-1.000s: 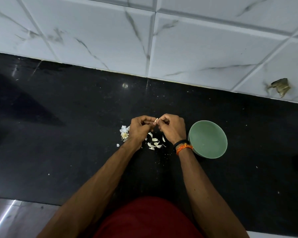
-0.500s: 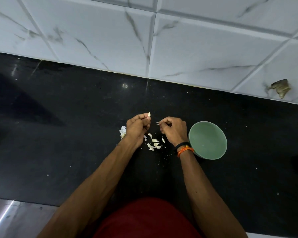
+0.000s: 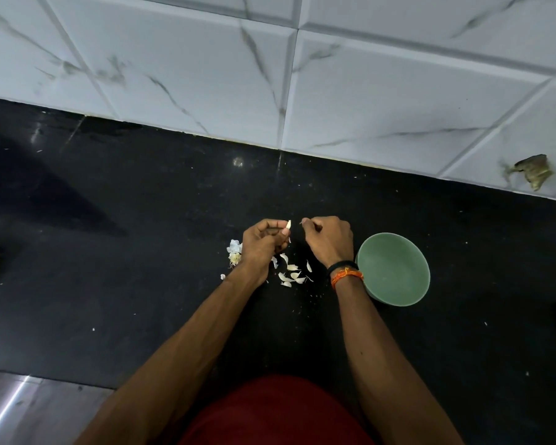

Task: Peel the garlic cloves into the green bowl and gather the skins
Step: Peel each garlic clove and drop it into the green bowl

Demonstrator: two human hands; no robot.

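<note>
My left hand [image 3: 264, 240] pinches a small pale garlic clove [image 3: 288, 224] between thumb and fingertips, its tip pointing up. A short gap to the right, my right hand [image 3: 329, 239] has its fingers curled, with a thin sliver of skin showing at the fingertips. Several loose white skins [image 3: 291, 273] lie on the black counter below and between the hands. The rest of the garlic bulb [image 3: 234, 250] sits just left of my left hand, partly hidden by it. The green bowl [image 3: 394, 273] stands right of my right wrist; no cloves show inside it.
The black counter [image 3: 142, 252] runs to a white marble-tiled wall [image 3: 270, 75] behind. A brown scrap [image 3: 535, 171] sticks to the wall at far right. The counter's front edge and a grey floor [image 3: 29, 409] lie at the lower left.
The two hands, joined on the clove a second ago, have pulled apart. The clove stays in my left hand; my right hand drew off to the right.
</note>
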